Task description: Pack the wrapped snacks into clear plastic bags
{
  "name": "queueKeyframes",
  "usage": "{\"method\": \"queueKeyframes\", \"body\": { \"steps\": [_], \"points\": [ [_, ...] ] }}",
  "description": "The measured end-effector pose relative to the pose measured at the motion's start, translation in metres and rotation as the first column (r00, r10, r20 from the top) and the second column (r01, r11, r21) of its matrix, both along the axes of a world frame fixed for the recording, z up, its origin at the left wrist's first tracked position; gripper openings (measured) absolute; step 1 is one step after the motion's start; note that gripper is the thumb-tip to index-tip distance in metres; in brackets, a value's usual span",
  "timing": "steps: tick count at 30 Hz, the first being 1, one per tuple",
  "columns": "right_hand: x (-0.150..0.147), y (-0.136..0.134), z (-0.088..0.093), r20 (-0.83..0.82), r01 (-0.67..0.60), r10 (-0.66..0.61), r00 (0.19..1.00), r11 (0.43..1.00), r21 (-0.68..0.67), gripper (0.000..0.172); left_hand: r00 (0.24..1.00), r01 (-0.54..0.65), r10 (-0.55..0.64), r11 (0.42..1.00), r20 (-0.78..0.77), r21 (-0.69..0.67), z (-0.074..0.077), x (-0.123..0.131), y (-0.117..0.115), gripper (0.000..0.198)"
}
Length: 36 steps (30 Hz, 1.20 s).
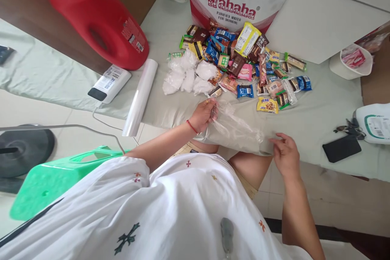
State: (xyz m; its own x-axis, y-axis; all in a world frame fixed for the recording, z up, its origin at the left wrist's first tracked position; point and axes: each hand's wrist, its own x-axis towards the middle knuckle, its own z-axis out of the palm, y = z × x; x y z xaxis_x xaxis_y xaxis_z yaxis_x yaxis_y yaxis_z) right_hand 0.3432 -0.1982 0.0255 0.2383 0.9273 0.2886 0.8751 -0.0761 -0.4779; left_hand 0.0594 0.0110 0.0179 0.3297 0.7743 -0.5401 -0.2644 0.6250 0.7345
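Observation:
My left hand (204,116), with a red cord at the wrist, is closed on one end of a clear plastic bag (234,124). The thin, crinkled bag stretches to the right along the table's front edge. Just past its far end is my right hand (285,152), its fingers apart and slightly curled, with nothing visible in them. Beyond my left hand lie several bunched white plastic bags (185,74). To their right spreads a heap of small wrapped snacks (237,63) in brown, blue, yellow and green packaging. A yellow snack packet (267,105) lies at the heap's near edge.
A Wahaha water carton (234,0) stands behind the snacks. To the left are a red jug (100,20), a plastic roll (140,97) and a white device (109,83). A white tub (351,63), black phone (341,148) and keys (350,128) are at the right.

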Motion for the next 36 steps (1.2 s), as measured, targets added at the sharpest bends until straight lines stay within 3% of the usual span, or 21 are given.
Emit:
{"method": "queueKeyframes", "body": {
  "steps": [3,7,10,12,14,16,18,20,22,23,25,27,28,29,30,32,34,36],
  "points": [
    [-0.019,0.019,0.013,-0.173,0.148,-0.133,0.976,0.986,0.078,0.029,0.998,-0.001,0.011,0.988,-0.062,0.154,-0.003,0.007,-0.010,0.046],
    [-0.078,0.055,0.021,-0.195,-0.113,0.115,0.974,0.993,0.020,0.073,0.994,-0.028,0.052,0.972,-0.094,0.235,-0.002,0.013,-0.014,0.048],
    [-0.103,0.077,0.015,-0.306,-0.127,0.108,0.946,0.991,-0.043,0.045,0.991,-0.043,0.076,0.958,-0.108,0.283,-0.003,0.013,-0.013,0.050],
    [-0.099,0.085,0.013,-0.502,-0.002,-0.035,0.864,0.997,-0.073,0.036,0.987,-0.040,0.089,0.946,-0.137,0.323,-0.006,0.008,-0.010,0.052],
    [-0.080,0.091,0.013,-0.695,0.121,-0.170,0.699,0.985,-0.120,0.038,0.978,-0.029,0.097,0.939,-0.183,0.342,-0.012,0.000,-0.007,0.054],
    [-0.052,0.096,0.011,-0.799,0.188,-0.248,0.547,0.967,-0.171,0.045,0.967,-0.005,0.091,0.941,-0.239,0.337,-0.019,-0.009,-0.004,0.055],
    [-0.023,0.103,0.006,-0.823,0.211,-0.304,0.479,0.950,-0.228,0.051,0.949,0.035,0.071,0.944,-0.306,0.329,-0.026,-0.015,-0.003,0.054],
    [0.002,0.110,-0.001,-0.773,0.222,-0.377,0.510,0.926,-0.305,0.052,0.924,0.099,0.038,0.937,-0.380,0.334,-0.030,-0.018,-0.003,0.052],
    [0.017,0.115,-0.004,-0.605,0.279,-0.444,0.662,0.894,-0.351,0.048,0.892,0.159,0.022,0.919,-0.452,0.360,-0.031,-0.018,-0.004,0.051],
    [0.019,0.116,-0.001,-0.473,0.339,-0.457,0.753,0.886,-0.316,0.046,0.876,0.182,0.025,0.908,-0.482,0.378,-0.031,-0.017,-0.005,0.050],
    [0.008,0.113,0.010,-0.193,0.433,-0.446,0.874,0.895,-0.110,0.041,0.847,0.213,0.042,0.887,-0.530,0.410,-0.031,-0.016,-0.005,0.049],
    [-0.023,0.104,0.027,-0.011,0.352,-0.353,0.936,0.930,0.102,0.037,0.830,0.235,0.045,0.875,-0.556,0.423,-0.030,-0.014,-0.005,0.046],
    [-0.045,0.099,0.034,0.037,0.236,-0.242,0.969,0.964,0.124,0.036,0.826,0.242,0.042,0.874,-0.562,0.420,-0.030,-0.013,-0.004,0.044],
    [-0.069,0.092,0.039,0.071,0.062,-0.068,0.995,0.995,0.083,0.033,0.825,0.245,0.032,0.879,-0.564,0.408,-0.030,-0.012,-0.003,0.042],
    [-0.094,0.087,0.041,0.088,-0.160,0.161,0.983,0.987,-0.015,0.030,0.827,0.249,0.011,0.889,-0.562,0.384,-0.029,-0.012,-0.002,0.040],
    [-0.137,0.077,0.036,0.114,-0.436,0.458,0.882,0.883,-0.172,0.030,0.820,0.266,-0.031,0.905,-0.571,0.333,-0.028,-0.014,-0.001,0.035],
    [-0.165,0.071,0.021,0.125,-0.517,0.559,0.820,0.816,-0.260,0.036,0.767,0.303,0.008,0.877,-0.642,0.373,-0.024,-0.019,-0.001,0.030],
    [-0.175,0.068,0.005,0.131,-0.516,0.573,0.809,0.800,-0.308,0.042,0.655,0.354,0.205,0.767,-0.727,0.535,-0.017,-0.027,-0.003,0.039]
  ]
}}
